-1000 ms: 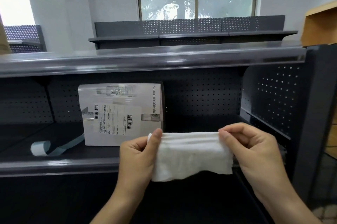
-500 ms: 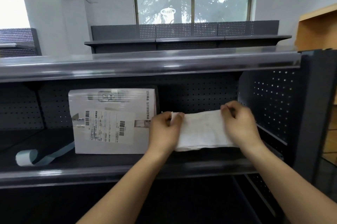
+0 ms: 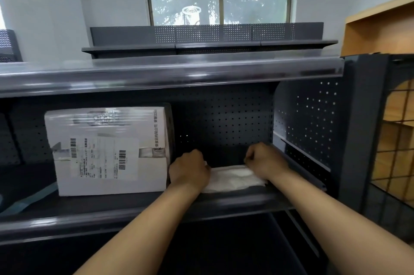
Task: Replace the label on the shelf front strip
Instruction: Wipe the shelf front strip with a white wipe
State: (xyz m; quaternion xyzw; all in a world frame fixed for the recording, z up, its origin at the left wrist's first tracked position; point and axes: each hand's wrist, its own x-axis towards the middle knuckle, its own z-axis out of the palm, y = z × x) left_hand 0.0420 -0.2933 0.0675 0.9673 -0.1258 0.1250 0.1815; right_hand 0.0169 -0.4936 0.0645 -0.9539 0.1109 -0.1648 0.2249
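Observation:
A white folded cloth lies flat on the dark middle shelf, to the right of a cardboard box. My left hand grips its left end and my right hand grips its right end, both with fingers closed on it. The middle shelf's front strip runs below my forearms, grey and glossy. The upper shelf's front strip is a clear plastic rail across the view. A pale blue strip lies at the shelf's far left.
A white cardboard box with barcode labels stands on the middle shelf, close to my left hand. Perforated dark panels form the back and right side. A wire grid and wooden unit stand at the right.
Both hands moved forward and down, carrying the cloth from in front of the shelf onto the shelf surface beside the box. The view shifted closer.

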